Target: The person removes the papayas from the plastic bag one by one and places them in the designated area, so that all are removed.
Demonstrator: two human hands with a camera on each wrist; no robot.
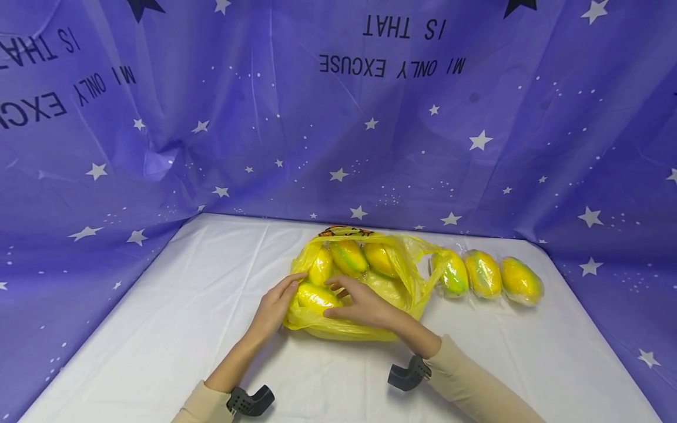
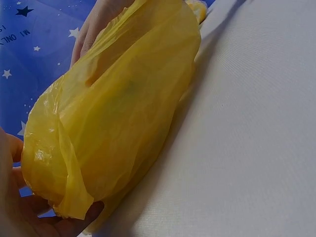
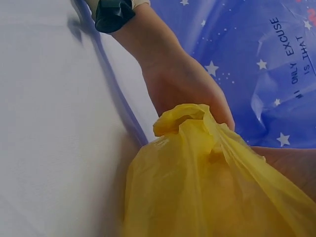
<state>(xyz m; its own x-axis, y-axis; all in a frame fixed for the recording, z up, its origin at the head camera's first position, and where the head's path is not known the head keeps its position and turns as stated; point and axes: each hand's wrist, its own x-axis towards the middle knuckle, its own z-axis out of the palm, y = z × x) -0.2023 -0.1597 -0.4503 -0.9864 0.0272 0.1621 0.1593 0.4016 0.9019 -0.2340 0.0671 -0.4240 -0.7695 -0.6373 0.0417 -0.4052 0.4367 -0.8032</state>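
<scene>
A yellow plastic bag [image 1: 354, 329] lies open-mouthed on the white table, with several yellow-green mangoes in clear wrap inside it. My left hand [image 1: 274, 302] holds the bag's left rim; in the left wrist view that hand's fingers [image 2: 37, 203] curl round the bag's edge. Reaching in over the near rim, my right hand [image 1: 362, 302] grips the right end of the nearest mango [image 1: 316, 298], thumb on the near side and fingers on the far side. Behind it sit a left mango [image 1: 320, 267], a middle mango [image 1: 349, 258] and a right mango [image 1: 379, 259]. The right wrist view shows mostly bag plastic [image 3: 197, 182].
Three more wrapped mangoes stand in a row right of the bag: the nearest to it [image 1: 452, 273], a middle one [image 1: 483, 274] and an outer one [image 1: 521, 281]. A bag handle [image 1: 435, 276] reaches toward them. A blue star-printed curtain [image 1: 338, 147] hangs behind the white table [image 1: 174, 305].
</scene>
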